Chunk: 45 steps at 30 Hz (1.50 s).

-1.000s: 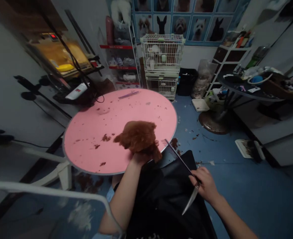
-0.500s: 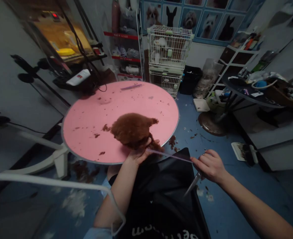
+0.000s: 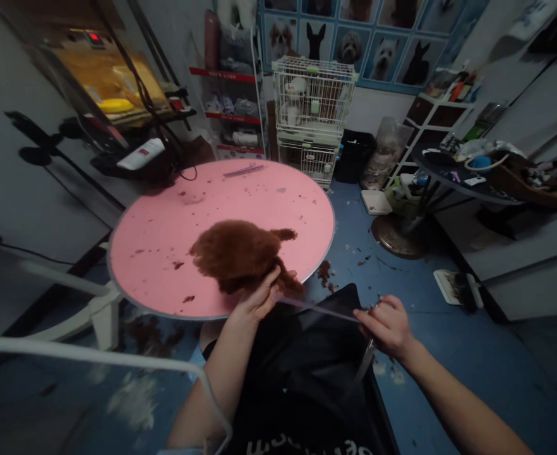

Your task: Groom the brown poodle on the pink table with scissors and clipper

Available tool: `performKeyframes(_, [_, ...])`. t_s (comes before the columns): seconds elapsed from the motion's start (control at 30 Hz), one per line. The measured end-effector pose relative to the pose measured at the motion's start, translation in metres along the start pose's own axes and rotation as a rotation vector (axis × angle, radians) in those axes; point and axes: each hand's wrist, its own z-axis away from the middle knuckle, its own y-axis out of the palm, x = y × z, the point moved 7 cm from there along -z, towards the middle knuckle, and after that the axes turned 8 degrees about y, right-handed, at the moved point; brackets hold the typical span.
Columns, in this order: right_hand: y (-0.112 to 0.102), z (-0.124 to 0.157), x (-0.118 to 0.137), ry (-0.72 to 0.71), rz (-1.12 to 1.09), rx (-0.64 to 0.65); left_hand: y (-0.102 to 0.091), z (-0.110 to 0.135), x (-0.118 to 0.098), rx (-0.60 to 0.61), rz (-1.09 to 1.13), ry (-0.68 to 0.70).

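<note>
A small brown curly-coated dog [image 3: 233, 249] is at the near edge of the round pink table [image 3: 165, 208]. My left hand [image 3: 262, 297] is closed on the dog's near right side; which body part lies under the fingers is partly hidden. My right hand [image 3: 386, 325] grips one end of a thin purple comb [image 3: 319, 308], held out sideways, its other end at my left fingers. The same right hand also holds scissors [image 3: 366, 361], their blurred silver blades pointing down over my black apron [image 3: 302, 373].
Brown hair clippings [image 3: 178, 265] and a long purple tool [image 3: 245, 170] lie on the table. Wire cages [image 3: 314, 95] stand behind it. A dark side table [image 3: 468, 183] with clutter is at right. A white bent bar [image 3: 117, 357] crosses the lower left.
The dog's head has shifted left and looks turned. Both hands have moved slightly left and down in view, still holding; the scissor blades have swung a little. The camera view has shifted too.
</note>
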Motion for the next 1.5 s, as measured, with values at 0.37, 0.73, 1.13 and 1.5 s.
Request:
performKeyframes(0.37, [0.071,-0.008,-0.031,0.908,-0.633,0.142,0.007,0.011,-0.012,0.020,0.052,0.085])
performKeyframes(0.73, [0.118,-0.065,-0.024,1.028,-0.950,0.574,0.010,0.009,-0.011,-0.087,0.025,0.115])
performKeyframes(1.13, [0.059,-0.023,0.082,0.623,-0.651,0.639,0.022,0.015,-0.007,-0.015,0.129,-0.006])
performKeyframes(1.5, [0.062,-0.015,0.067,0.568,-0.362,0.709,0.012,0.013,-0.017,-0.088,0.034,0.104])
